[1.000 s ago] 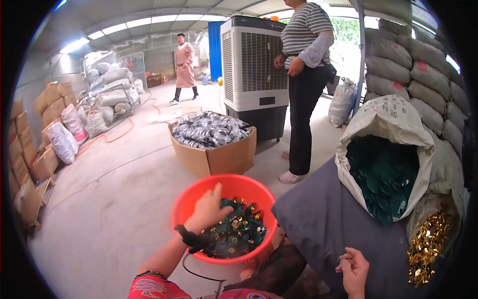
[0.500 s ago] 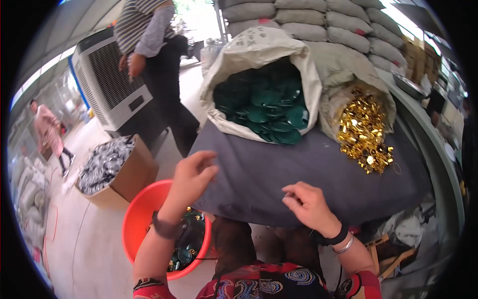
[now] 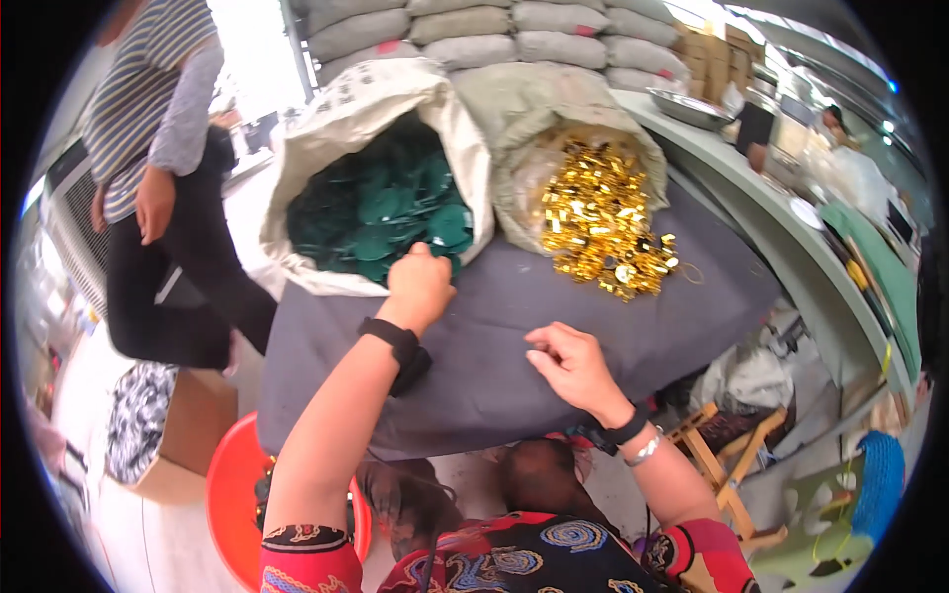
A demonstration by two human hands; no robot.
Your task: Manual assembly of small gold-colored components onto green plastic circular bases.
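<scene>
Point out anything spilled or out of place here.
Gold pieces spill from the right sack onto the cloth, lying loose outside its mouth. That looks odd beside the green discs, mostly inside theirs.

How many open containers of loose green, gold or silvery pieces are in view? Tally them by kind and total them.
Pale woven sacks: 2
Orange-red round plastic tub: 1
Brown cardboard box: 1
Total: 4

Dark print (image 3: 368, 82) marks the top of the white sack (image 3: 473, 183) in front of me, too blurred to read; I make out no legible words anywhere.
</scene>
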